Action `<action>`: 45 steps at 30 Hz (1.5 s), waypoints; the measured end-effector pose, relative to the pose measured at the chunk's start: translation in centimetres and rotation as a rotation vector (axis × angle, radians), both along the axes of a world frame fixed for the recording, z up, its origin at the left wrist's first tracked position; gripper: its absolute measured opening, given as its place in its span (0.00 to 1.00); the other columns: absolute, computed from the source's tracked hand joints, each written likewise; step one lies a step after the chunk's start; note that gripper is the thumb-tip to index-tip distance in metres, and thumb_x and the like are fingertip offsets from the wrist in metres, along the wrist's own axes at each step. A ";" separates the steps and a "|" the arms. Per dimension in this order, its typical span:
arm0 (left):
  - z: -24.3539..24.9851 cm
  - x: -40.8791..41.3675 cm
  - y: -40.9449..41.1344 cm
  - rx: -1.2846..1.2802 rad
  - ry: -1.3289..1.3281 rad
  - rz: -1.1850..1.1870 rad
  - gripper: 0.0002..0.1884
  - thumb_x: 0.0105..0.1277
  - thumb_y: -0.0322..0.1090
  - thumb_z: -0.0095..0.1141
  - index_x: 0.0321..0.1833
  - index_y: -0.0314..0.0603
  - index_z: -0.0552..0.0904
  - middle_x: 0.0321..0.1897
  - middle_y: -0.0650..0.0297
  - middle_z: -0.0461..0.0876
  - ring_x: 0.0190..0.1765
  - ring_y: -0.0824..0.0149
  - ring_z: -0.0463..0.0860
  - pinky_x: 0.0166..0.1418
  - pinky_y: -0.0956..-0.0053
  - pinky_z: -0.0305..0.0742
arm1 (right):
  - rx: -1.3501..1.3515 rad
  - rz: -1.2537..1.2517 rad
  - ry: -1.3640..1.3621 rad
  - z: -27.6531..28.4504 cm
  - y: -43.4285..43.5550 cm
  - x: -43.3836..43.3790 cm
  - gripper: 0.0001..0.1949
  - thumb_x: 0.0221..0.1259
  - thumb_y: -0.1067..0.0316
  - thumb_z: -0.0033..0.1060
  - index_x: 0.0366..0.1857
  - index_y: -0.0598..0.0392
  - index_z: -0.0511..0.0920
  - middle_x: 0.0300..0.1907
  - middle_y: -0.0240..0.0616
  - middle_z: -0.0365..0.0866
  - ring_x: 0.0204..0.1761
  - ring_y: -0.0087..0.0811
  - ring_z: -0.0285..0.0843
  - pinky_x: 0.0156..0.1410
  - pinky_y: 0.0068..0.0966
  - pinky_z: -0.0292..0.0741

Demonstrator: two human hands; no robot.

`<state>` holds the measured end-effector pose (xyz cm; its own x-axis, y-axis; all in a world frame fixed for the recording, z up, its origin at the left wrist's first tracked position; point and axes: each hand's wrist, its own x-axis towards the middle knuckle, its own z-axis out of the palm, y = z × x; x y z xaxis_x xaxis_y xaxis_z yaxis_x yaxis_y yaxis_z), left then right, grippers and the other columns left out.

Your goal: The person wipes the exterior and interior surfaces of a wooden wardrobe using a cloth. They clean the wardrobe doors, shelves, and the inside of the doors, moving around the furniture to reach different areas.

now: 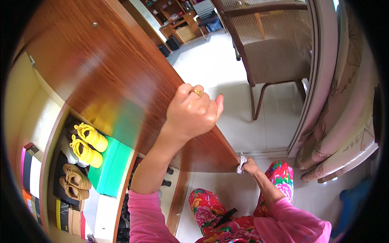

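Note:
A glossy wooden cabinet door (152, 88) stands open across the view. My left hand (194, 111), with a gold-coloured ring on one finger, is curled over the door's edge, fingers bent around it. Lower down, my right hand (249, 166) holds a bunched whitish cloth (242, 163) against the same edge near its bottom corner. Behind the door at the left, cabinet shelves hold yellow shoes (91, 144) on a green box (112, 167), tan shoes (76, 182) and several shoe boxes.
A mesh-backed chair (273, 54) stands beyond the door, beside a sliding-door frame (316, 82). A patterned curtain (349, 121) hangs at the right, with a blue plastic object (354, 200) below it. Wooden shelving (179, 18) stands in the far room.

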<state>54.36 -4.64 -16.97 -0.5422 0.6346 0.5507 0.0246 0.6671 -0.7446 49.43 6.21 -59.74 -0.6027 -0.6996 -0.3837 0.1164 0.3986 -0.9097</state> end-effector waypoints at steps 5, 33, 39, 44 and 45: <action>0.1 -0.3 0.6 0.015 -0.031 0.015 0.18 0.45 0.34 0.63 0.06 0.47 0.68 0.07 0.65 0.65 0.21 0.66 0.72 0.38 0.73 0.61 | -0.439 0.103 0.310 15.3 0.4 -0.9 0.25 0.35 0.73 0.58 0.46 0.64 0.73 0.40 0.48 0.74 0.46 0.41 0.72 0.53 0.31 0.68; 27.6 4.4 -1.6 0.310 -0.002 -0.175 0.17 0.67 0.44 0.43 0.45 0.40 0.79 0.50 0.52 0.78 0.53 0.52 0.74 0.55 0.62 0.67 | -0.837 0.022 0.767 59.3 -2.4 -2.3 0.33 0.52 0.59 0.65 0.60 0.58 0.62 0.55 0.49 0.68 0.57 0.49 0.66 0.61 0.35 0.64; 32.6 5.4 -2.0 0.523 0.218 -0.085 0.19 0.63 0.40 0.48 0.52 0.33 0.76 0.56 0.43 0.71 0.60 0.47 0.67 0.60 0.60 0.60 | -0.969 -0.001 0.797 71.1 -3.1 -2.6 0.32 0.52 0.59 0.66 0.60 0.58 0.63 0.52 0.49 0.70 0.55 0.46 0.69 0.59 0.32 0.66; 35.4 5.6 -1.4 0.649 0.228 -0.046 0.27 0.63 0.39 0.50 0.62 0.31 0.64 0.64 0.38 0.58 0.64 0.42 0.60 0.65 0.52 0.53 | -1.091 -0.068 0.898 80.5 -3.9 -2.6 0.31 0.53 0.59 0.64 0.60 0.60 0.63 0.58 0.50 0.67 0.62 0.42 0.65 0.64 0.29 0.61; 35.3 6.2 -1.4 0.675 0.239 -0.024 0.29 0.62 0.39 0.51 0.63 0.31 0.63 0.65 0.38 0.57 0.64 0.41 0.59 0.66 0.51 0.52 | -1.099 -0.065 0.902 82.1 -4.2 -2.3 0.31 0.54 0.59 0.64 0.60 0.61 0.63 0.59 0.50 0.67 0.63 0.41 0.64 0.65 0.29 0.60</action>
<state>60.52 -6.06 18.37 -0.3478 0.1238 0.9293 -0.0677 0.9853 -0.1566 47.17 2.04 22.35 -0.3871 -0.3471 0.8542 -0.6695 -0.5311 -0.5193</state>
